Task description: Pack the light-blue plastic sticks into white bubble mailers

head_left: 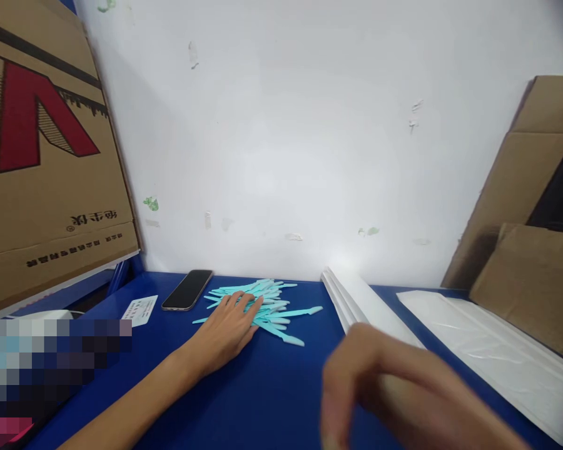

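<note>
A loose pile of turquoise eyebrow razors (274, 315) with paler ends lies on the blue table near the white wall. My left hand (234, 319) rests on the left side of this pile, its fingers apart and touching the razors; some fingertips are hidden among them. Close to the camera at the lower right is my right hand (380, 381), raised and blurred. Its fingers are bent downward, and the tips run off the bottom of the picture. Whether anything is in that hand cannot be seen.
A dark phone (188, 290) and a white printed card (141, 310) lie left of the pile. White folded sheets (366, 303) and a white padded mailer (492, 350) lie to the right. Cardboard boxes stand at the left (51, 206) and right (535, 281).
</note>
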Available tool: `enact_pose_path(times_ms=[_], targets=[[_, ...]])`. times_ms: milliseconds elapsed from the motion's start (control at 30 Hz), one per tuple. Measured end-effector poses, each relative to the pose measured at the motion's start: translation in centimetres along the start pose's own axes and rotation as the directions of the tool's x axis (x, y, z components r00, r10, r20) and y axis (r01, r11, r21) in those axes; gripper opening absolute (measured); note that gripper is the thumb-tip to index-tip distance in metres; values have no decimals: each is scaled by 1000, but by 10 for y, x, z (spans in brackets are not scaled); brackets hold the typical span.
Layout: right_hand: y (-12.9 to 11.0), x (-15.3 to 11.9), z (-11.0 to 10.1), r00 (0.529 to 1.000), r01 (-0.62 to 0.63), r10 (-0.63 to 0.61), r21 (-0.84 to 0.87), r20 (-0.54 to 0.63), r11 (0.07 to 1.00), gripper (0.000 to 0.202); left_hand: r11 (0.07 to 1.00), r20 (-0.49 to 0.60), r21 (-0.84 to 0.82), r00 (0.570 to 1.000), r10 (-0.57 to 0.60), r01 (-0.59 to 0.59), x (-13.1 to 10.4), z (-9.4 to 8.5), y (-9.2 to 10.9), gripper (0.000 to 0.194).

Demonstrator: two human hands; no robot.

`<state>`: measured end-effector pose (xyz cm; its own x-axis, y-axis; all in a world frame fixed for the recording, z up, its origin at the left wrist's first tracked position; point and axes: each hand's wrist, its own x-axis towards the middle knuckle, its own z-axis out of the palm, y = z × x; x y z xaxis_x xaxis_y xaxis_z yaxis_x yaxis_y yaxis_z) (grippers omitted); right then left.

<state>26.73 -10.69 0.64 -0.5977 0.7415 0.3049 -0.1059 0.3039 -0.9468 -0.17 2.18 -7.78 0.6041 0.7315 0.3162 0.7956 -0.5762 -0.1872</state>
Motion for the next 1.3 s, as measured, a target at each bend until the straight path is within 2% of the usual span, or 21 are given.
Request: enact_pose_path(times_ms=[67, 133, 267, 333, 400, 533, 767, 900, 1100, 1300], targets=[[10, 22, 13, 986, 168, -164, -311, 38, 935, 32, 999, -5, 39, 1000, -2, 2, 1, 2, 0, 43], [33, 38, 20, 968, 250, -212, -516, 133, 819, 31, 996, -7, 89, 1000, 6, -6, 2, 2, -1, 41], [87, 44, 16, 981, 190, -140, -755, 131, 628, 29, 991, 0, 135, 1000, 23, -23, 4, 3, -2, 33], [104, 40, 12, 987, 162, -95, -834, 132, 527, 27, 991, -9, 133, 1000, 22, -21, 4, 3, -2, 30], [110, 37, 11, 985, 174, -75, -869, 158, 463, 26, 992, -18, 127, 1000, 16, -13, 4, 3, -2, 28], [110, 37, 13, 977, 214, -77, -878, 200, 428, 24, 993, -9, 118, 1000, -13, 14, 2, 1, 2, 30], [107, 37, 13, 984, 172, -40, -880, 172, 443, 24, 989, 1, 115, 996, -92, 92, 0, -10, 8, 37], [106, 36, 13, 982, 180, -26, -892, 186, 415, 24, 991, 46, 98, 994, -100, 95, 0, -16, 5, 36], [109, 37, 16, 976, 207, -7, -923, 217, 324, 19, 993, 103, 53, 988, -114, 109, -2, -21, -5, 36], [110, 38, 16, 977, 203, 6, -927, 215, 316, 18, 991, 134, 25, 982, -130, 128, -3, -18, -8, 42]])
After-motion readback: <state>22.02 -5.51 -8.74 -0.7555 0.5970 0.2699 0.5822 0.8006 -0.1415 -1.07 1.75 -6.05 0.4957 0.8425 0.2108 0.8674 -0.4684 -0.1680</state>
